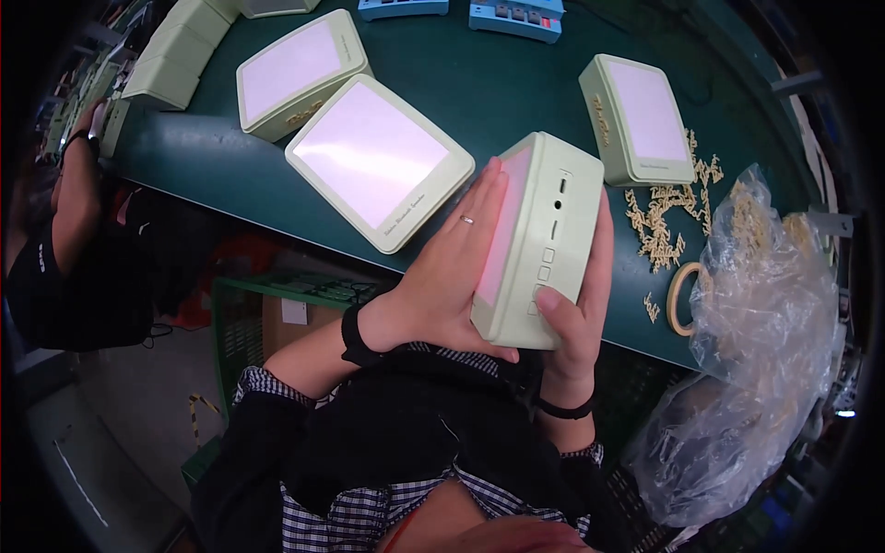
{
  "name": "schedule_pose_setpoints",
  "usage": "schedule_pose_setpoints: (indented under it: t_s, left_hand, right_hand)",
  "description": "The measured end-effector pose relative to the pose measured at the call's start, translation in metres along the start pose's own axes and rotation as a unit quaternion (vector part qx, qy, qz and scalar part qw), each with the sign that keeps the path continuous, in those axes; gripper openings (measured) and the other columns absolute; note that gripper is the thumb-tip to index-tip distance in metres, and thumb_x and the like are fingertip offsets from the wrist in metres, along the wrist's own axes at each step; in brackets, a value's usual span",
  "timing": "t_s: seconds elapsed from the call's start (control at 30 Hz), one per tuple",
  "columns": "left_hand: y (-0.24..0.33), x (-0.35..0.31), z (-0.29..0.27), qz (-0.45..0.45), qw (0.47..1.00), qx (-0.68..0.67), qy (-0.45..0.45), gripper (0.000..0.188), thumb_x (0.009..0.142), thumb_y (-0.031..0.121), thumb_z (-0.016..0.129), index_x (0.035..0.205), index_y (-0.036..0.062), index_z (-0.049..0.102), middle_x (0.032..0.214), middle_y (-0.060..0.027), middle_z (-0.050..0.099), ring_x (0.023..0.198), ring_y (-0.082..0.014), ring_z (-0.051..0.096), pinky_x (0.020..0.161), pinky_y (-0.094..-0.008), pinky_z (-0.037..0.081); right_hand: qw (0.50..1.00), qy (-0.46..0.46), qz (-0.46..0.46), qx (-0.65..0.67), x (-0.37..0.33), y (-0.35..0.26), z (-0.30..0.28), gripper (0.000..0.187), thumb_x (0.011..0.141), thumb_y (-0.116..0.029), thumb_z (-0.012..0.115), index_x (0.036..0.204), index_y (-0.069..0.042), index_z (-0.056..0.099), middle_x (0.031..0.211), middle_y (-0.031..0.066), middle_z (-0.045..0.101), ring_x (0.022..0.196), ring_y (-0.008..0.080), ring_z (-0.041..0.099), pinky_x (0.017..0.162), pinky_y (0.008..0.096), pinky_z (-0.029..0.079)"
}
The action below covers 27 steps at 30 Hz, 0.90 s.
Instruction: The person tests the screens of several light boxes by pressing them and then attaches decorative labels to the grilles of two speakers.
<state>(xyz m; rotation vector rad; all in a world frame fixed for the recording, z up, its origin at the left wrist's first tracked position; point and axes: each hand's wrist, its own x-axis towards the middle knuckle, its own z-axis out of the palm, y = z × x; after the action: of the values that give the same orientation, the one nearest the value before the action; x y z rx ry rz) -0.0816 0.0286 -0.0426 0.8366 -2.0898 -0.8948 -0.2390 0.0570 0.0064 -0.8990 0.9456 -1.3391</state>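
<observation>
Between my two hands a pale green speaker (553, 221) is held up over the table's front edge, tilted so that its side with ports and square buttons faces up. My left hand (438, 272) lies with its long fingers flat along the glowing pinkish front panel, its thumb at the lower end. My right hand (576, 336) grips the opposite side, the thumb resting at the lowest buttons and the fingers mostly hidden behind the casing. Just left of my hands, another speaker (383, 161) lies panel up on the table.
Two more speakers, one at the far left (300, 74) and one at the right (645, 120), bear gold lettering. Loose gold lettering pieces (659, 230), a tape roll (680, 300) and a clear plastic bag (765, 304) are right. Blue fixtures (516, 17) stand behind; another person's arm (76, 184) is left.
</observation>
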Motion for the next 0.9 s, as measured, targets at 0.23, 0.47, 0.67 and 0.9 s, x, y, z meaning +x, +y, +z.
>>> schedule_pose_setpoints:
  t_s: [0.23,0.47,0.67,0.9]
  left_hand:
    - [0.006,-0.002,0.003,0.022,0.999,0.021,0.041,0.144,0.058,0.072,0.079,0.147,-0.0154,0.007,0.152,-0.0419,0.009,0.142,-0.0558,0.015,0.119,-0.0531,0.019]
    - [0.007,-0.002,0.005,0.019,0.997,0.045,0.064,0.135,0.062,0.067,0.08,0.145,-0.0176,0.016,0.15,-0.0425,0.015,0.141,-0.0561,0.019,0.118,-0.0529,0.022]
    - [0.005,-0.002,0.004,0.017,0.998,0.028,0.06,0.122,0.067,0.042,0.082,0.149,-0.0135,0.011,0.153,-0.0401,0.013,0.144,-0.0517,0.019,0.118,-0.0503,0.022]
    - [0.007,-0.001,0.007,0.022,0.997,0.025,0.067,0.128,0.063,0.056,0.082,0.147,-0.0146,0.016,0.151,-0.0408,0.016,0.141,-0.0545,0.021,0.117,-0.0517,0.024]
  right_hand:
    - [1.0,0.021,-0.019,-0.011,-0.008,0.004,0.001,0.109,0.07,-0.028,0.07,0.156,0.0,0.009,0.152,0.0196,0.031,0.139,0.0301,0.035,0.115,0.0397,0.027]
    - [0.997,0.069,0.018,0.005,0.0,-0.006,0.008,0.102,0.073,-0.024,0.069,0.154,-0.001,0.013,0.149,0.0181,0.035,0.136,0.0289,0.038,0.114,0.0387,0.028]
    - [0.998,0.053,0.003,-0.033,0.002,-0.007,0.005,0.097,0.075,-0.021,0.068,0.154,-0.002,0.015,0.147,0.0174,0.036,0.135,0.0281,0.039,0.114,0.0382,0.029]
    - [0.998,0.056,-0.006,-0.039,-0.002,-0.003,0.0,0.1,0.074,-0.021,0.068,0.155,-0.002,0.013,0.146,0.018,0.036,0.135,0.0288,0.039,0.113,0.0387,0.029]
